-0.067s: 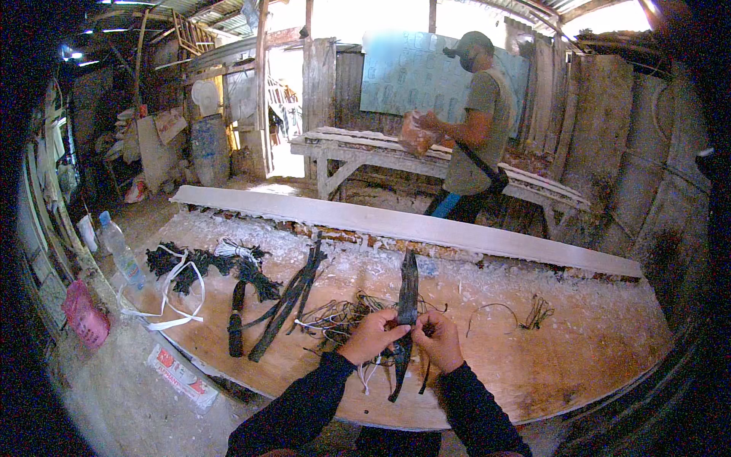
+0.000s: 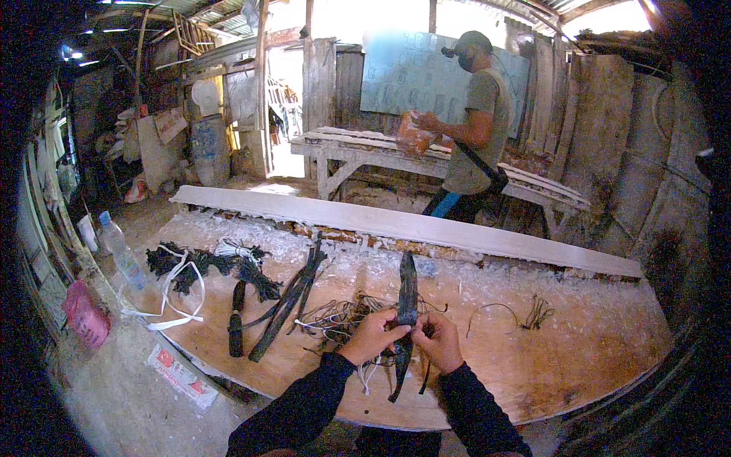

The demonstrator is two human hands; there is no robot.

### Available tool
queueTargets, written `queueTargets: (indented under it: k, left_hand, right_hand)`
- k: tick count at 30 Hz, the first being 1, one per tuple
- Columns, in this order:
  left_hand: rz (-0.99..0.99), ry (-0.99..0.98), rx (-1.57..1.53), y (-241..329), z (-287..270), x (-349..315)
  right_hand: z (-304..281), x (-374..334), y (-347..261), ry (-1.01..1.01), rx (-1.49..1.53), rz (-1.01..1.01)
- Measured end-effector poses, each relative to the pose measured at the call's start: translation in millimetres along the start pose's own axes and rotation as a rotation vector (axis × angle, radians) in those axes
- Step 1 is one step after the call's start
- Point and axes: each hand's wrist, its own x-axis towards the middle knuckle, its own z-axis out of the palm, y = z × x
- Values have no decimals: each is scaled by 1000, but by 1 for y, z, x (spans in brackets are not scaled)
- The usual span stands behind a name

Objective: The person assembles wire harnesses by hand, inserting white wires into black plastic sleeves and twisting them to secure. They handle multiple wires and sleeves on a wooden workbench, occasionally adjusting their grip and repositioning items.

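Note:
A flat black strip bundle [image 2: 408,286] stands out from between my hands, its upper end pointing toward the far side of the wooden table and its tapered tail hanging below. My left hand [image 2: 371,337] pinches it from the left, thumb and fingers closed on it. On the other side my right hand [image 2: 439,343] is closed at the bundle's right edge, fingertips pressed together near a thin black strand. A tangle of dark and white cords [image 2: 335,320] lies beneath and left of my hands. Longer black strips [image 2: 285,305] rest further left.
Left on the table [image 2: 518,373] are a dark stick-like tool [image 2: 237,324], black cord bunches [image 2: 183,263] and a white strap [image 2: 164,324]. A small cord bunch [image 2: 537,312] lies right. A bottle [image 2: 120,247] stands left. Behind a pale raised board [image 2: 396,225], another person [image 2: 480,122] holds an orange-brown bag.
The other person's bag has shifted slightly to the left. My hands and the black strip bundle have hardly moved.

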Motion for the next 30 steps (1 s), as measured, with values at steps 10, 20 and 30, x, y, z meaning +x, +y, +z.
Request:
queueTargets:
  k: [10,20,30]
  left_hand:
    - [-32,-20,-94,-1,-3,1]
    - [16,4,30,0,-4,0]
    - [-55,-103,-139,7,-5,-1]
  right_hand:
    - [-3,2,2,-2,-114,-64]
    - [-9,5,11,-31,-161,-49]
    - [-2,-2,-1,2,-162,-102]
